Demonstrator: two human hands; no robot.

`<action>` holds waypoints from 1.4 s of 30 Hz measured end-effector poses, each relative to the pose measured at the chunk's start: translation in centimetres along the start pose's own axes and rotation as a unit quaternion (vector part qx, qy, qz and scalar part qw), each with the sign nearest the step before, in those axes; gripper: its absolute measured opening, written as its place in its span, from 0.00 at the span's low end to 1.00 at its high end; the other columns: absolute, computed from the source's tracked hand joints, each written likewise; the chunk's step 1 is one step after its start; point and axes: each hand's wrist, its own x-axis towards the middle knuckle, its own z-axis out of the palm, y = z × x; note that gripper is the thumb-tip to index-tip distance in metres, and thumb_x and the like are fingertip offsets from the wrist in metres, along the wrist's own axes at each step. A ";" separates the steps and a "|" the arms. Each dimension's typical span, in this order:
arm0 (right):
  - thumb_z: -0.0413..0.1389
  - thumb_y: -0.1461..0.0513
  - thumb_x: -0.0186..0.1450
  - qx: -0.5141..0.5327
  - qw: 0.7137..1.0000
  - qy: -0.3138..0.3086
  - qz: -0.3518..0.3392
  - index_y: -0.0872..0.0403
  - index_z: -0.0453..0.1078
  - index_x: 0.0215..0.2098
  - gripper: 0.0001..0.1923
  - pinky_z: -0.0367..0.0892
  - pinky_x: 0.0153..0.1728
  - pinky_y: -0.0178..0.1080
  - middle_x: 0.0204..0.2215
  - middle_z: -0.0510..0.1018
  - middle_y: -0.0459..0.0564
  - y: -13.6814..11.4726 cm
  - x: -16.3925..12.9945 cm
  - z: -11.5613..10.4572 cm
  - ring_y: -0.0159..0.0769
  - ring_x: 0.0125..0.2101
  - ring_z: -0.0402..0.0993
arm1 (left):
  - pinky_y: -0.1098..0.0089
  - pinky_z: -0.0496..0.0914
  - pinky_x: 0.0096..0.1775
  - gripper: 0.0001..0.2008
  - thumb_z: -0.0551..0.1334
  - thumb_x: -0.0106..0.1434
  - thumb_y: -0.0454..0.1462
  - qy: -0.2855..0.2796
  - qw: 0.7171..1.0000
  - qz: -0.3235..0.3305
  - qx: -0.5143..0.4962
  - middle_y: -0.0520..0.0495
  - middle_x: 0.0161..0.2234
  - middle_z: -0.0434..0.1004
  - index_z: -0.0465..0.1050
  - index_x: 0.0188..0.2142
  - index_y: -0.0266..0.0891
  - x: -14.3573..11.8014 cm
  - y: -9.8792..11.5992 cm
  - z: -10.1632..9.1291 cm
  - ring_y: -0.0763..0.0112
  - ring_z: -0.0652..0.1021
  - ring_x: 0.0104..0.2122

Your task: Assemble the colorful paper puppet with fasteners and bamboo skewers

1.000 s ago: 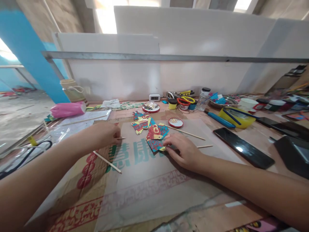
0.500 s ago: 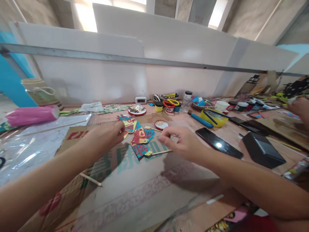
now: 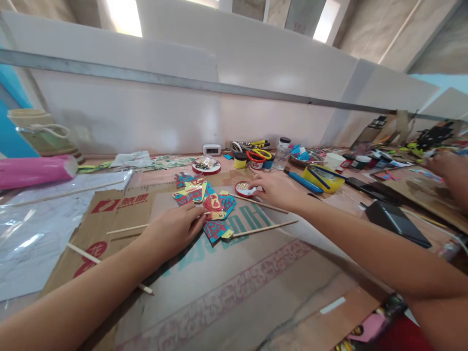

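Observation:
A flat paper puppet (image 3: 204,197) painted red, blue and yellow lies on a big sheet of cardboard (image 3: 226,292). My left hand (image 3: 174,230) rests beside the puppet's left edge and pinches a thin wooden stick (image 3: 124,228), whose tip reaches the puppet's middle. My right hand (image 3: 275,189) stretches out past the puppet, its fingertips at the rim of a small round red tin (image 3: 243,188). Another stick (image 3: 265,227) joins the puppet's lower end, and a third stick (image 3: 258,203) lies under my right hand.
Scissors (image 3: 256,155), paint pots, a yellow bowl (image 3: 323,179) and a blue-handled tool (image 3: 302,181) crowd the back. A phone (image 3: 397,218) lies at right. Another person's hand (image 3: 444,165) works at far right. A pink roll (image 3: 34,170) and plastic sheet (image 3: 32,229) lie left.
My right hand left the puppet's lower stick and reached forward to the red tin. My left hand came down onto the cardboard beside the puppet. The view swung right.

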 end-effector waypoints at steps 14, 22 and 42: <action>0.56 0.64 0.66 0.052 0.997 0.043 -0.032 0.55 0.74 0.34 0.04 0.62 0.39 0.39 0.36 0.76 0.52 -1.3 -1.3 0.3 0.39 0.39 0.70 | 0.59 0.73 0.44 0.21 0.46 0.71 0.44 -0.011 0.999 -0.014 -0.027 0.47 0.50 0.79 0.73 0.54 0.48 0.2 -0.5 0.5 0.56 0.80 0.45; 0.57 0.63 0.66 0.171 0.980 -0.072 -0.065 0.52 0.74 0.35 0.04 0.63 0.33 0.36 0.34 0.78 0.47 -5.5 -3.9 -1.7 0.34 0.33 0.72 | 0.60 0.73 0.43 0.22 0.46 0.70 0.45 -0.010 1.000 -0.017 -0.020 0.45 0.49 0.80 0.73 0.54 0.46 0.2 -0.7 0.8 0.55 0.80 0.44; 0.56 0.62 0.67 0.233 0.970 0.051 -0.050 0.52 0.76 0.42 0.08 0.65 0.53 0.50 0.47 0.73 0.56 -4.5 -1.7 2.5 0.45 0.50 0.69 | 0.57 0.74 0.45 0.24 0.46 0.68 0.48 -0.005 0.999 -0.032 -0.039 0.49 0.52 0.78 0.73 0.55 0.52 0.1 -1.2 1.5 0.54 0.80 0.46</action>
